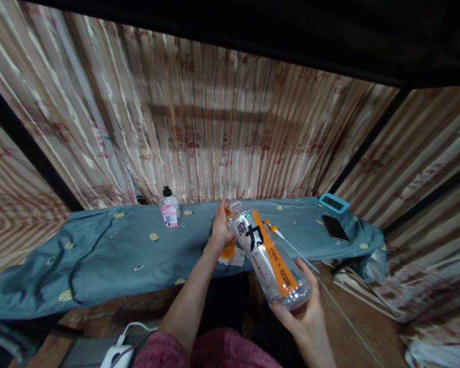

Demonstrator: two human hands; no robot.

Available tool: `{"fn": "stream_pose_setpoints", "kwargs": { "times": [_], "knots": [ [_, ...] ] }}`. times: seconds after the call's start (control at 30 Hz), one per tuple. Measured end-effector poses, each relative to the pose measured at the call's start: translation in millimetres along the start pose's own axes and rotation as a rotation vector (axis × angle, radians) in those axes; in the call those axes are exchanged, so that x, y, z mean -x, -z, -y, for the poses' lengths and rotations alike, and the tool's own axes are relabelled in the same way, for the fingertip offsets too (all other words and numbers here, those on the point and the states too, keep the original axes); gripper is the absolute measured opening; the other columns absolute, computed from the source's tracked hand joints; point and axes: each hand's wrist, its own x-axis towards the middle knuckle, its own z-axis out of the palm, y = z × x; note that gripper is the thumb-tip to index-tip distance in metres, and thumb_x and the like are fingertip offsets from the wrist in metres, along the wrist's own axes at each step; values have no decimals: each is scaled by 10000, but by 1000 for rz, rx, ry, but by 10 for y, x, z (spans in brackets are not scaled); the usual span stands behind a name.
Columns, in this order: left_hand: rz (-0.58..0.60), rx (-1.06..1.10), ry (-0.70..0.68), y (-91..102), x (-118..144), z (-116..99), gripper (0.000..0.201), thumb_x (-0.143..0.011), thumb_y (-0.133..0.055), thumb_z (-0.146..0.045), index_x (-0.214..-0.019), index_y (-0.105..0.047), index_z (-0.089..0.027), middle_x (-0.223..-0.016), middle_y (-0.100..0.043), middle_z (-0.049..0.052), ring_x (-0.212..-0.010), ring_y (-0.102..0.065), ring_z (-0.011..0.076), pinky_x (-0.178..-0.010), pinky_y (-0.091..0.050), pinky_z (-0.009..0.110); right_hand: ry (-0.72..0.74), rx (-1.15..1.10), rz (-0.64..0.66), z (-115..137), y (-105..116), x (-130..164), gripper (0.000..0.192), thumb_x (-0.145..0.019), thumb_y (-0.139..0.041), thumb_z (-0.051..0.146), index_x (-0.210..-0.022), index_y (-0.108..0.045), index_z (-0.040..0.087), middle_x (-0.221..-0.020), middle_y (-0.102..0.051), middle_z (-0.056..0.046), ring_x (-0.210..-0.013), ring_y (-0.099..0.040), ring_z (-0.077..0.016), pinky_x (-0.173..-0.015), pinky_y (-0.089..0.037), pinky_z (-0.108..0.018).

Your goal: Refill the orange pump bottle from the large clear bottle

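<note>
A clear plastic bottle (262, 255) with a silver and orange label slants across the middle, its uncapped neck pointing up and left. My right hand (304, 312) is closed around its base. Beside the bottle's neck is my left hand (222, 230), fingers pointing up and partly curled. Something orange shows between that hand and the neck, but I cannot make out what it is. Below the left hand, an orange item (229, 250) lies on a white paper-like sheet (235, 258), partly covered by my hand and the bottle.
A green-blue cloth (111, 255) covers the table. On it stand a pink-labelled bottle with black cap (169, 212), a thin white stick with orange parts (275, 230), a dark phone (335, 228) and a blue-framed clock (333, 203). A white power strip (117, 356) is at lower left.
</note>
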Motion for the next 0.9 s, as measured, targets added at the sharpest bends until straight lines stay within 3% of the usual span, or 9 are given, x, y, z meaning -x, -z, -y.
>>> {"fn": "stream_pose_setpoints", "kwargs": {
  "times": [0.17, 0.3, 0.47, 0.73, 0.9],
  "knots": [
    [-5, 22, -31, -2, -36, 51, 797, -771, -740, -292, -1502, -439, -190, -1435, -622, 159, -1341, -607, 331, -1179, -466, 533, -68, -58, 26, 110, -47, 42, 1115, -618, -902, 466, -1532, -296, 261, -1428, -580, -136, -1258, -638, -321, -1094, -472, -471],
    [-23, 34, 2, -19, -56, 55, 660, -820, -699, -345, -1433, -509, -192, -1393, -640, 165, -1304, -630, 336, -1152, -493, 519, -58, -124, 36, 140, -74, 43, 1108, -603, -919, 413, -1512, -304, 261, -1370, -639, -125, -1182, -694, -293, -1004, -557, -427],
    [-10, 41, 4, -14, -65, 44, 661, -857, -675, -341, -1452, -479, -131, -1393, -627, 199, -1316, -613, 362, -1156, -478, 531, -10, -169, 61, 38, -55, 0, 1106, -614, -937, 428, -1498, -293, 268, -1258, -722, -106, -1032, -764, -265, -899, -615, -395],
    [-18, 71, 25, 2, -99, 112, 707, -799, -716, -322, -1456, -487, -191, -1423, -618, 164, -1358, -587, 360, -1174, -465, 520, -17, -197, 67, -26, -90, 8, 1173, -581, -942, 479, -1519, -270, 268, -1268, -732, -104, -1073, -761, -273, -917, -609, -382],
    [-37, 56, 47, 46, -65, 85, 696, -801, -720, -282, -1446, -500, -145, -1447, -614, 178, -1351, -593, 368, -1169, -470, 488, -50, -134, 77, -44, -34, -3, 1215, -564, -944, 484, -1550, -266, 275, -1330, -706, -118, -1161, -729, -301, -979, -577, -417]
  ]
}}
